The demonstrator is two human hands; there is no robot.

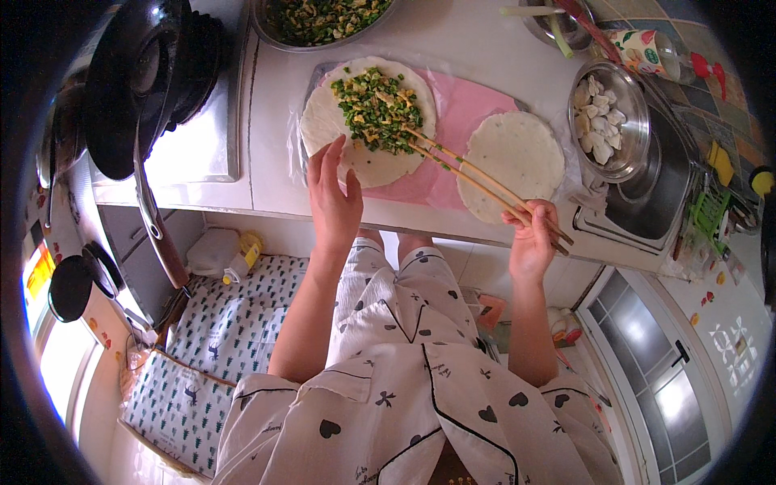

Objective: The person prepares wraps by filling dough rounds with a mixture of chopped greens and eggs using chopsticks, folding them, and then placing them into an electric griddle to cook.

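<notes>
My right hand [533,242] grips a pair of wooden chopsticks [485,182], whose tips rest at the edge of a heap of chopped greens and egg [379,109]. Bits of green cling to the sticks. Beneath the heap lies a thin round of rolled dough [376,173], with its left part bare. My left hand [333,194], fingers apart, is at the near left edge of this dough; whether the fingertips touch it I cannot tell. A second dough round [512,160] lies to the right, partly on the pink mat [451,103] and reaching the counter's front edge.
A metal bowl of greens and egg [327,45] stands at the back. On the right, a steel bowl of pale dough pieces [642,145] sits by the sink [661,194], near a bottle [670,57]. A black wok [115,109] is on the left, its handle [163,254] overhanging the counter.
</notes>
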